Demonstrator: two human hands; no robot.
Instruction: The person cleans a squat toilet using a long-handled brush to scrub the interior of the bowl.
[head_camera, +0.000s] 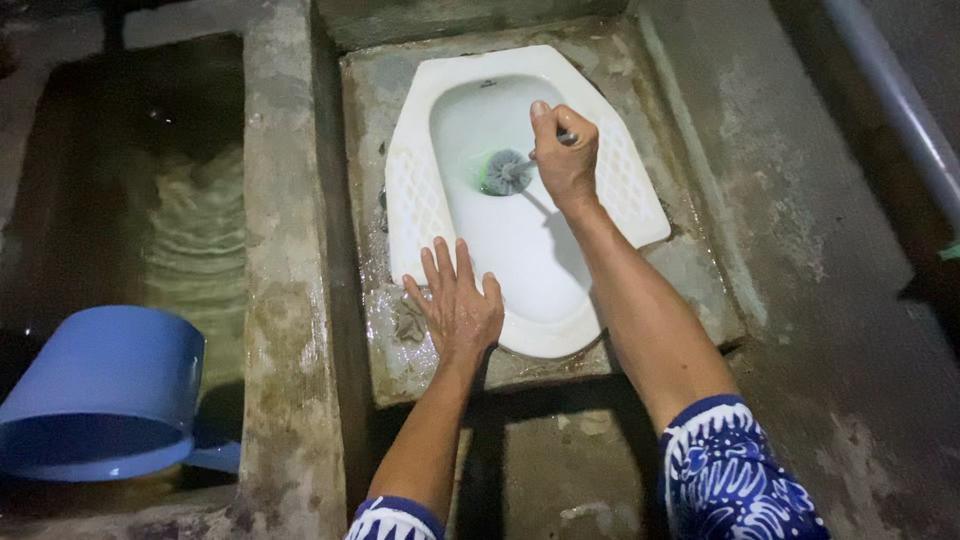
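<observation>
Under the right hand (566, 155), closed round a thin handle, a brush (505, 172) has its grey-green head against the inner wall of the white squat pan (420, 205), just left of the fist and near the pan's upper half. Scrubbing well here probably means short firm strokes with the bristles kept flat to the porcelain, working round the bowl rather than across it, so nothing splashes. Nearer the body from that grip, the left hand (458, 305) lies flat and empty, fingers spread, on the pan's front rim, bracing the lean. Wet, stained concrete (690, 270) frames the pan as a raised plinth. Well to the left, past a concrete wall (285, 300), a tank of water (190, 240) holds a blue dipper (105, 390). Right of the grip, a grey pipe (900, 100) runs along the floor.
</observation>
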